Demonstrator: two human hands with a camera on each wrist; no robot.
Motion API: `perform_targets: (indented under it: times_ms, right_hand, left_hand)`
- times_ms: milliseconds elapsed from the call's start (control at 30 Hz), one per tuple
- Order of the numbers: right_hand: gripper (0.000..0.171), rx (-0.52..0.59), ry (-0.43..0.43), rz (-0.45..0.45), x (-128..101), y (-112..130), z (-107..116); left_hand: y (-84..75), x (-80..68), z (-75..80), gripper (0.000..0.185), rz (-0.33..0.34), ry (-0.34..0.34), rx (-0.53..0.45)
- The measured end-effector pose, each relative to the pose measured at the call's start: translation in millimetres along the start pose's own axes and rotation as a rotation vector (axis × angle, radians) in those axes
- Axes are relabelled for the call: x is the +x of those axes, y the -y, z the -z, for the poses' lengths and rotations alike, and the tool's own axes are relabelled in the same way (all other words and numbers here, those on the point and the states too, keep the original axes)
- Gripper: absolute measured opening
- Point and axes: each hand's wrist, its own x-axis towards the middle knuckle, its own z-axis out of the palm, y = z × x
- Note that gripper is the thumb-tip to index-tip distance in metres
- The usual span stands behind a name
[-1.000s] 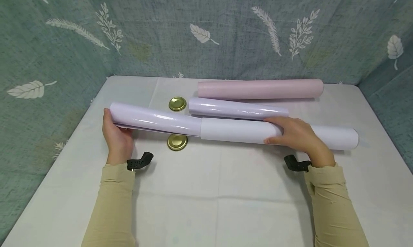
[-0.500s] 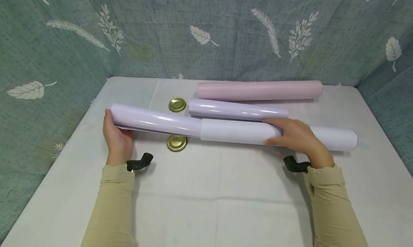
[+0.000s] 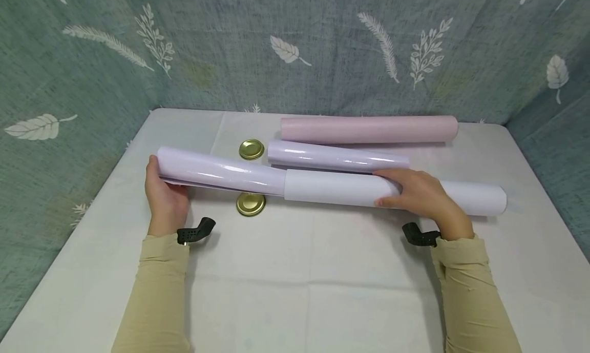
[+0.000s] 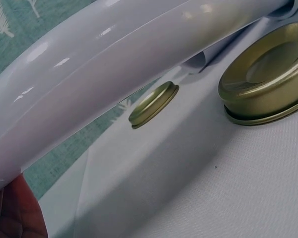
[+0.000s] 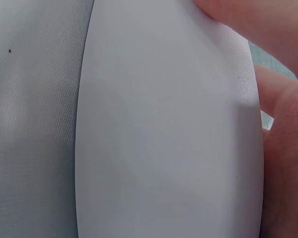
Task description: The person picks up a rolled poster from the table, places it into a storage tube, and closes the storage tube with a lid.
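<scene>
A glossy pale lilac paper roll (image 3: 221, 171) runs into the end of a matte white paper roll (image 3: 332, 187), so the two form one long tube across the table. My left hand (image 3: 167, 202) grips the lilac roll at its far left end, which is raised off the table; its shadow shows beneath in the left wrist view. Over the white roll lies my right hand (image 3: 421, 196), thumb on the near side and fingers over the far side, holding it. In the right wrist view the white roll (image 5: 164, 129) fills the middle, with the fingers curving round its edge.
Behind lie a second glossy lilac roll (image 3: 336, 156) and a pink roll (image 3: 369, 129). One gold jar lid (image 3: 251, 149) sits behind the held roll, another gold lid (image 3: 251, 204) just in front. A leaf-patterned green cloth (image 3: 322, 45) hangs round the white-covered table (image 3: 309, 271).
The hands and rolls keep the same hold and arrangement. The whole head view has shifted slightly, with everything a little further left.
</scene>
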Motion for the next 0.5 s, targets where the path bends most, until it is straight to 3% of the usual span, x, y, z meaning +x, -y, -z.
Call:
perform_targets:
  times_ms: [500]
  right_hand:
    - [0.075,0.012,-0.004,-0.01,-1.3,2.7,0.2]
  left_hand:
    - [1.8,2.6,2.7,0.042,0.003,0.044,-0.031]
